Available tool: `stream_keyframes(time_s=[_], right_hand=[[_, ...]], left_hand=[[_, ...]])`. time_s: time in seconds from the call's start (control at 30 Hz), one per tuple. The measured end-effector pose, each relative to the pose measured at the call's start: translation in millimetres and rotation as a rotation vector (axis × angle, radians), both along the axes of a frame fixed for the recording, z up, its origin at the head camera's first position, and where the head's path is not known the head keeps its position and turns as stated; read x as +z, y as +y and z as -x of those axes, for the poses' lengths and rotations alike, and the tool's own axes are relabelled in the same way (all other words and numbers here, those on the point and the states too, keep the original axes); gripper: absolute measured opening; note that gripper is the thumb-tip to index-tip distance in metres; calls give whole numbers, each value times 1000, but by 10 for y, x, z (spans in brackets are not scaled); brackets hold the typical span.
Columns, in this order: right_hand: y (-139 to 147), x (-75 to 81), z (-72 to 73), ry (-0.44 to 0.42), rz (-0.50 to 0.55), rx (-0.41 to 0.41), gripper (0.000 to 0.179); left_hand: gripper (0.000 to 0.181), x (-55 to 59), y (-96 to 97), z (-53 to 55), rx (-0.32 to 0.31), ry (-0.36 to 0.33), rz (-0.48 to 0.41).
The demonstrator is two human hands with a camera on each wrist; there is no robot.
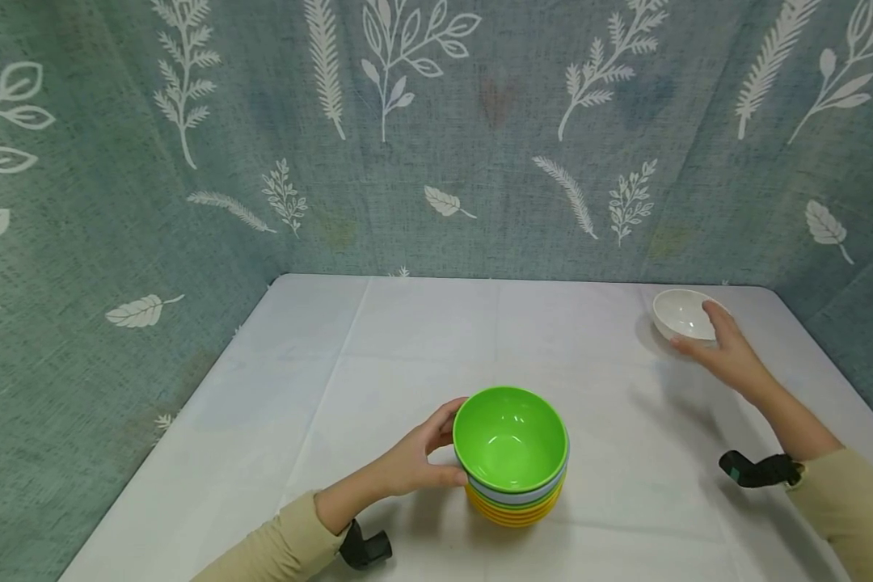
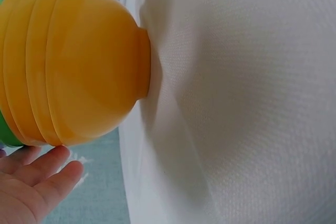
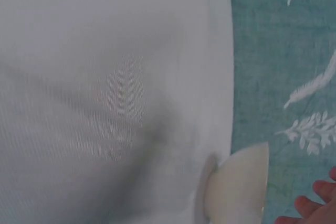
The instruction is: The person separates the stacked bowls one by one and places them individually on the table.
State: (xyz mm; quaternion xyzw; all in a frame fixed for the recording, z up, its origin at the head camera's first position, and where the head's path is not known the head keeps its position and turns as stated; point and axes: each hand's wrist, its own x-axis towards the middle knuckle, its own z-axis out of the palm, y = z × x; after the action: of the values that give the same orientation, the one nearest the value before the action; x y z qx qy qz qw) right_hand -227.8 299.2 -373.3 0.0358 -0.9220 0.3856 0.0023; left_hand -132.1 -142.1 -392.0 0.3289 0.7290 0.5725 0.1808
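Note:
A stack of nested bowls stands upright near the front middle of the table. On top is a bright green bowl point(image 1: 509, 440), with a pale blue-grey rim and another green rim under it and several yellow bowls point(image 2: 89, 66) at the bottom. My left hand point(image 1: 422, 457) is at the stack's left side, thumb in front and fingers toward the back; fairly straight fingers touch the bowls in the left wrist view. At the far right, a white bowl point(image 1: 678, 314) sits on the table. My right hand point(image 1: 731, 356) is at its right side, thumb and fingers spread around the rim; contact cannot be told.
The table point(image 1: 407, 339) has a white cloth with fold lines. A green-blue curtain point(image 1: 495, 194) with white leaf prints hangs along the back and sides. A black wrist camera point(image 1: 367, 550) sticks out under the left cuff, another black camera point(image 1: 757, 469) at the right cuff.

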Motion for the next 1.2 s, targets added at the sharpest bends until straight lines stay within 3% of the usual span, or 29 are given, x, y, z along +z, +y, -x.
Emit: stream_keyframes(time_s=[0.53, 0.83, 1.2], right_hand=[[-543, 203, -360, 97, 46, 221, 84], [-834, 195, -551, 166, 32, 353, 82], [-1137, 169, -819, 178, 33, 512, 84]], left_hand=[[86, -26, 4, 16, -2, 1, 1], [85, -44, 5, 18, -10, 3, -14], [85, -50, 3, 16, -1, 7, -21]])
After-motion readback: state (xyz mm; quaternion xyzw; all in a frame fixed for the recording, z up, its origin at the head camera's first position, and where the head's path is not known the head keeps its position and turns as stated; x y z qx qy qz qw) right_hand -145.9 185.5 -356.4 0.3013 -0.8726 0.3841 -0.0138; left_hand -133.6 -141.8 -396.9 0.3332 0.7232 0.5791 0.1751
